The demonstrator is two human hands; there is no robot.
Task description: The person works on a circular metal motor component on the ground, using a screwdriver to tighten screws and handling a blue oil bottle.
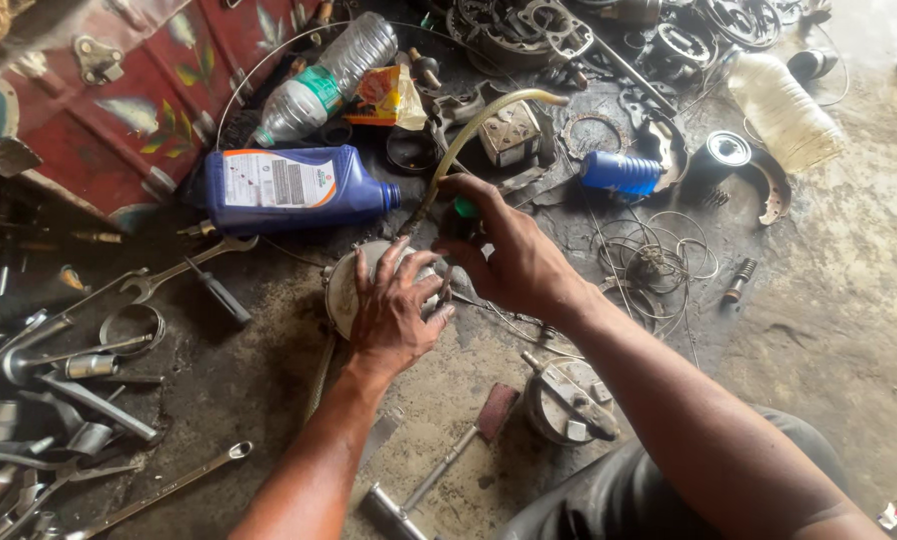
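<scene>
Floor [829, 300] work is mid-step: your left hand [394, 310], fingers spread, presses the round metal housing [344, 290] at centre; at one o'clock your right hand [509, 250] is clamped on a green-handled tool [465, 208]. Next, keep that housing steady, I judge.

grimy, oil-stained concrete floor [849, 300] in daylight, red painted metal trunk [119, 110] beside

Blue oil jug [294, 187] lying flat, clear plastic bottle [327, 77] behind it, spanners [184, 268] left, hammer [439, 463] near bottom, wire coils [659, 255] right.
</scene>
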